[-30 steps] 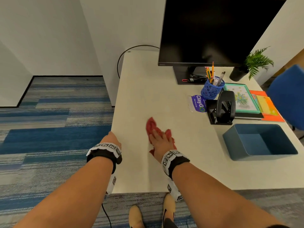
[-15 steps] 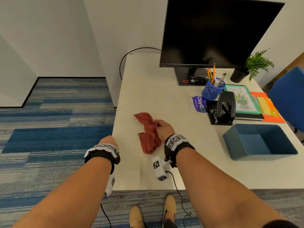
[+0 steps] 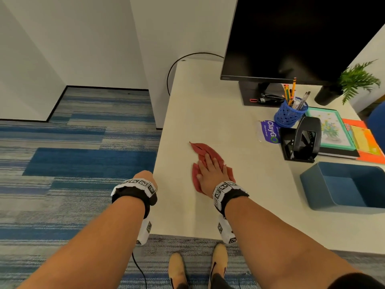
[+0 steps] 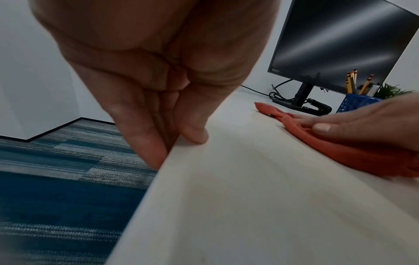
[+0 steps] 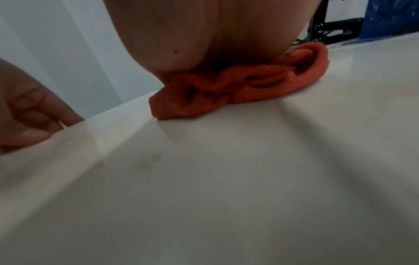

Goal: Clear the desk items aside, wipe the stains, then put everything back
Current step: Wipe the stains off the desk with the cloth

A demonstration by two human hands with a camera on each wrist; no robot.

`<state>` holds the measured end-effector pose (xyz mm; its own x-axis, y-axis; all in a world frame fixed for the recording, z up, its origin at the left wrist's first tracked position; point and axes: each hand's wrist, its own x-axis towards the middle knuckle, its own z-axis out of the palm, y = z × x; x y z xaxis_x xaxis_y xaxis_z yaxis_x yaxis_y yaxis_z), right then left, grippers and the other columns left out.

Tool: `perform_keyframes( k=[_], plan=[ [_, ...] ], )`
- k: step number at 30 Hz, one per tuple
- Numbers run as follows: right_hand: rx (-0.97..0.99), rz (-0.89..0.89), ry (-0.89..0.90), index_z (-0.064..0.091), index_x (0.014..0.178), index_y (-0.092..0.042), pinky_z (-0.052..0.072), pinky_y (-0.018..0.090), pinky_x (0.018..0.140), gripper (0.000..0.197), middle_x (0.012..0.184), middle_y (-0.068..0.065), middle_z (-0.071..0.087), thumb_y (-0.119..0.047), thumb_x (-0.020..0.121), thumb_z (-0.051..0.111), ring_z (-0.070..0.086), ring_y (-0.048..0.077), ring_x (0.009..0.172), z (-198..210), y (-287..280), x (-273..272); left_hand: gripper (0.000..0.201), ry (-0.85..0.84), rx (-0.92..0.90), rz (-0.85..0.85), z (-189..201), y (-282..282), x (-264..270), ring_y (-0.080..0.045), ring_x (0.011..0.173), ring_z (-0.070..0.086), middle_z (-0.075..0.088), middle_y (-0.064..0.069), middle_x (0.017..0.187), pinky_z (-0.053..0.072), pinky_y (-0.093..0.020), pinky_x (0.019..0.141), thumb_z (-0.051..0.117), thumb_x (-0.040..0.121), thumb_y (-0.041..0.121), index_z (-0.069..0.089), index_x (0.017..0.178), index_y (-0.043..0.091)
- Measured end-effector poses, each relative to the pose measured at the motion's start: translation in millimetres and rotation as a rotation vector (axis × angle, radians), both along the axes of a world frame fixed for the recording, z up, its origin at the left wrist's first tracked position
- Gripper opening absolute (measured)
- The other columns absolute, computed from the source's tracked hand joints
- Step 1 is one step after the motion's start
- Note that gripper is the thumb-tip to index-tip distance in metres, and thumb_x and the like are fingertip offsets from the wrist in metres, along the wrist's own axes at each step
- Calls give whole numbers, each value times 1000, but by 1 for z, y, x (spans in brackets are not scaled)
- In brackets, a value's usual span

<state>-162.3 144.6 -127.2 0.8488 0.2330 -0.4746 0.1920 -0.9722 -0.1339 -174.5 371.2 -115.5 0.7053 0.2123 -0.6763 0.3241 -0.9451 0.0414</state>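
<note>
Head view: a person's right hand [image 3: 211,172] is pressing a bunched red cloth [image 3: 205,152] flat-fingered onto the pale desk [image 3: 208,105], wiping, while the left hand [image 3: 143,176] is gripping the desk's left edge, thumb on top and fingers curling under, as the left wrist view is showing. The cloth is lying under and just ahead of the right palm. Faint yellowish stains [image 5: 149,161] are showing on the surface nearer than the cloth in the right wrist view; strokes aimed only forward would likely be missing them. To the right of the right hand, a hole punch [image 3: 302,140], blue pen cup [image 3: 290,113] and blue tray [image 3: 341,184] are crowding the surface, so a wide rightward sweep risks knocking them. Ahead of both hands, open desk is running up to the monitor [image 3: 302,36].
</note>
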Motion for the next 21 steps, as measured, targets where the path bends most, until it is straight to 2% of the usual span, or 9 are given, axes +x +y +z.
perform_keyframes(
  k=[3,5,9,13,18,21],
  plan=[
    [7,-50,29,1,154,-25,-2,56,117,61,159,3,-19,-41,99,23,-8,30,148,1,14,9,28,-7,-21,11,-3,2,-2,-24,106,60,61,-5,115,52,-32,91,60,85,17,60,112,12],
    [2,-16,25,1,154,-24,-3,57,116,61,159,4,-19,-39,99,24,-8,32,148,-2,27,12,27,-20,-27,27,-9,4,-1,-24,108,59,60,-6,117,50,-30,89,59,87,17,59,114,11],
    [9,129,-13,4,153,-22,1,59,116,62,160,5,-17,-38,98,27,-5,33,148,-7,57,3,22,-77,-35,38,-13,3,-4,-24,105,61,64,-6,112,49,-27,80,58,87,13,62,109,12],
    [37,272,5,4,153,-21,-3,58,116,62,160,4,-18,-37,98,27,-10,33,147,-6,80,-22,19,-136,-27,31,-13,3,-6,-24,98,63,67,-6,104,45,-26,70,62,84,14,66,102,14],
    [56,327,23,2,154,-24,-9,54,115,62,160,1,-18,-41,99,26,-14,30,147,-3,70,-50,17,-120,-27,35,-4,0,-6,-24,91,63,66,-5,99,45,-27,67,63,83,15,66,99,14],
    [55,286,10,1,154,-25,-8,54,116,62,159,-1,-20,-41,99,26,-14,28,147,0,50,-59,19,-105,-26,37,0,-2,-7,-23,86,61,66,-6,101,48,-28,68,62,82,14,66,100,15]
  ],
)
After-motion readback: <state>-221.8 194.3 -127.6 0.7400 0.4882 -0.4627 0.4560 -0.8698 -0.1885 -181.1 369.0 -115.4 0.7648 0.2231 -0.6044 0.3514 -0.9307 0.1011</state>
